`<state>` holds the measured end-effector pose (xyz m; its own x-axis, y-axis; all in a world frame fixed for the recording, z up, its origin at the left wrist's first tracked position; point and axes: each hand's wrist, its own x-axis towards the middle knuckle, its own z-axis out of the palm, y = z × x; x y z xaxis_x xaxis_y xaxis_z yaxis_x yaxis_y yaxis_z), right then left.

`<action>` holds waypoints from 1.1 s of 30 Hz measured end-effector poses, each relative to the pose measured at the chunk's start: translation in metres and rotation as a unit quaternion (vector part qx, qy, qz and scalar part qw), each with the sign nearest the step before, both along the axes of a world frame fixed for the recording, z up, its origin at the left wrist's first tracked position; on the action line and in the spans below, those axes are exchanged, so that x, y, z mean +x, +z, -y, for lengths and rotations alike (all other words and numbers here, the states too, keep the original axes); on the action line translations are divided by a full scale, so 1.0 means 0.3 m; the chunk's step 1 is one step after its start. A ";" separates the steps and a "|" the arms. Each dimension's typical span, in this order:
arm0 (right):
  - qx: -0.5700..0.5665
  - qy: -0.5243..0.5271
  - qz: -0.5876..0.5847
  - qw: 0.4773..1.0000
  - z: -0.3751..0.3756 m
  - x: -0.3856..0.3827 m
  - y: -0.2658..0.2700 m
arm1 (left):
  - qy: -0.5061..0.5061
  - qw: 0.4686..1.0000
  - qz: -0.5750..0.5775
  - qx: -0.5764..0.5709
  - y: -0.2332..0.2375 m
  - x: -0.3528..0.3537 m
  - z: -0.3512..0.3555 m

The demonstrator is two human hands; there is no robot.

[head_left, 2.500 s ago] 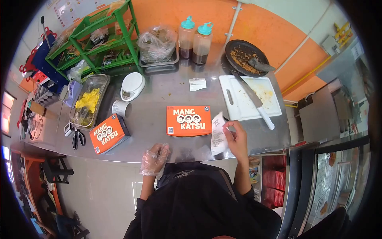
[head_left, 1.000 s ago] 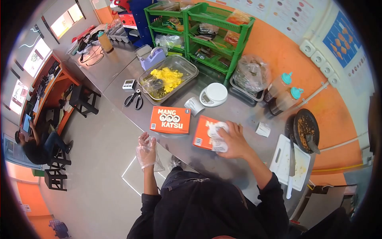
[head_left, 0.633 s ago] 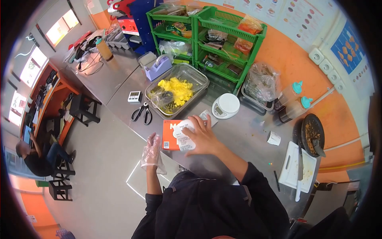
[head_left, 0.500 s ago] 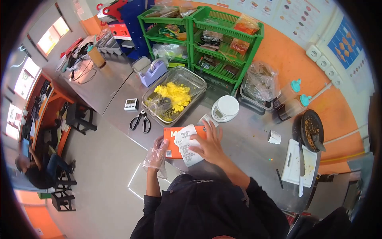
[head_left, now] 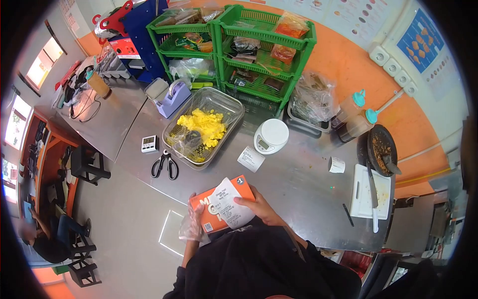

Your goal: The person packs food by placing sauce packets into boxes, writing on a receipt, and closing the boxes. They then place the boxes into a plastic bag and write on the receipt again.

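An orange box (head_left: 239,185) with white lettering is held up close to my body, slightly tilted. My left hand (head_left: 192,223), in a clear plastic glove, grips its left end. My bare right hand (head_left: 262,206) closes on the right end, its thumb pressing a long printed receipt (head_left: 231,208) against the box's face. A second paper slip (head_left: 250,159) lies on the steel table beyond the box. Near it are a white kitchen scale (head_left: 271,135) and a wire-patterned tray (head_left: 230,130) with yellow food and crumpled plastic inside.
Black scissors (head_left: 165,165) and a white timer (head_left: 149,144) lie left of the tray. A tape dispenser (head_left: 173,99) and green racks (head_left: 266,67) stand behind. Rightward are a paper roll (head_left: 337,165), a knife (head_left: 372,193) on a cutting board (head_left: 357,205), and a mortar (head_left: 365,154). A person sits far left.
The box has lifted off the table and come nearer my body, tilting. My right hand went from spread over the receipt to gripping the box's right end. The view shifted too.
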<state>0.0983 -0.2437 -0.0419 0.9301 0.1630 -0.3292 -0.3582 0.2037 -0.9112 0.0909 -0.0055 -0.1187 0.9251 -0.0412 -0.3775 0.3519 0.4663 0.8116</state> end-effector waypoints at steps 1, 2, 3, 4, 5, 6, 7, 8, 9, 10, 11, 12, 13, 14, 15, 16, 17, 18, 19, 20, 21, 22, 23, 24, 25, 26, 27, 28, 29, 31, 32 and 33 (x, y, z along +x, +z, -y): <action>-0.005 0.011 -0.013 1.000 0.002 -0.006 0.009 | 0.027 0.999 -0.005 -0.034 0.048 -0.032 0.025; -0.009 0.022 -0.026 0.999 0.005 -0.004 0.028 | 0.039 0.998 -0.011 -0.055 0.071 -0.050 0.038; -0.014 0.032 -0.036 0.999 0.006 0.000 0.039 | 0.047 0.996 -0.012 -0.074 0.095 -0.065 0.051; -0.018 0.041 -0.040 0.998 0.008 -0.003 0.042 | 0.045 0.995 -0.016 -0.092 0.108 -0.076 0.060; -0.025 0.051 -0.042 0.997 0.012 -0.003 0.044 | 0.043 0.993 -0.018 -0.110 0.119 -0.087 0.068; -0.032 0.061 -0.045 0.997 0.016 -0.003 0.044 | 0.040 0.991 -0.021 -0.127 0.128 -0.101 0.071; -0.032 0.064 -0.039 0.997 0.017 -0.005 0.040 | 0.036 0.989 -0.024 -0.141 0.139 -0.119 0.070; -0.031 0.067 -0.033 0.997 0.017 -0.008 0.033 | 0.032 0.987 -0.029 -0.155 0.150 -0.138 0.068; -0.030 0.071 -0.028 0.997 0.014 -0.011 0.026 | 0.030 0.985 -0.032 -0.166 0.158 -0.154 0.067; -0.026 0.070 -0.018 0.997 0.012 -0.016 0.024 | 0.028 0.984 -0.037 -0.175 0.166 -0.171 0.066; -0.023 0.071 -0.008 0.997 0.013 -0.019 0.023 | 0.027 0.981 -0.039 -0.186 0.172 -0.185 0.066; -0.019 0.071 0.000 0.997 0.013 -0.025 0.021 | 0.027 0.979 -0.045 -0.196 0.179 -0.202 0.067; -0.007 0.081 0.000 0.997 0.012 -0.024 0.012 | 0.029 0.978 -0.048 -0.203 0.186 -0.214 0.067; 0.005 0.091 0.000 0.996 0.010 -0.015 0.003 | 0.031 0.977 -0.048 -0.207 0.193 -0.222 0.065; 0.017 0.101 -0.001 0.995 0.003 -0.014 0.001 | 0.035 0.976 -0.046 -0.208 0.197 -0.226 0.059; 0.015 0.099 -0.001 0.995 -0.011 -0.012 0.013 | 0.040 0.976 -0.041 -0.210 0.196 -0.231 0.047; 0.012 0.102 0.002 0.995 -0.031 -0.004 0.039 | 0.048 0.976 -0.033 -0.211 0.184 -0.234 0.030; 0.008 0.109 0.007 0.994 -0.058 0.012 0.063 | 0.057 0.976 -0.021 -0.209 0.160 -0.227 -0.005; 0.009 0.119 0.006 0.993 -0.092 0.032 0.078 | 0.066 0.976 -0.009 -0.207 0.136 -0.222 -0.041; 0.010 0.131 0.006 0.991 -0.133 0.051 0.090 | 0.079 0.976 0.002 -0.204 0.118 -0.218 -0.088; 0.012 0.143 0.004 0.990 -0.182 0.075 0.097 | 0.094 0.978 0.015 -0.187 0.118 -0.212 -0.134; 0.013 0.159 0.003 0.987 -0.237 0.102 0.099 | 0.108 0.979 0.026 -0.170 0.116 -0.203 -0.181; 0.014 0.173 0.000 0.985 -0.295 0.126 0.097 | 0.122 0.980 0.035 -0.154 0.109 -0.197 -0.228; 0.015 0.187 -0.005 0.982 -0.359 0.149 0.092 | 0.133 0.977 0.032 -0.165 0.104 -0.197 -0.281; 0.004 0.203 0.004 0.979 -0.430 0.177 0.078 | 0.142 0.974 0.030 -0.176 0.102 -0.195 -0.339; -0.007 0.216 0.012 0.976 -0.505 0.204 0.055 | 0.148 0.971 0.027 -0.187 0.101 -0.189 -0.395; -0.018 0.228 0.018 0.973 -0.577 0.225 0.036 | 0.169 0.969 0.036 -0.178 0.102 -0.182 -0.448; -0.013 0.235 0.015 0.972 -0.655 0.249 0.029 | 0.190 0.966 0.045 -0.167 0.109 -0.170 -0.507; -0.007 0.243 0.014 0.970 -0.741 0.278 0.024 | 0.212 0.963 0.055 -0.155 0.109 -0.156 -0.577; 0.006 0.254 0.009 0.967 -0.920 0.339 0.015 | 0.223 0.964 0.055 -0.132 0.103 -0.115 -0.737; 0.013 0.257 0.007 0.966 -1.009 0.381 -0.002 | 0.223 0.966 0.045 -0.120 0.117 -0.084 -0.825; 0.022 0.257 0.005 0.966 -1.102 0.423 0.004 | 0.220 0.969 0.035 -0.105 0.144 -0.048 -0.915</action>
<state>0.2252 0.0868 -0.0408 0.7257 0.6178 -0.3028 -0.4130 0.0392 -0.9099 0.0766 0.2691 -0.0754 0.8932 0.2948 -0.3396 0.0286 0.7164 0.6971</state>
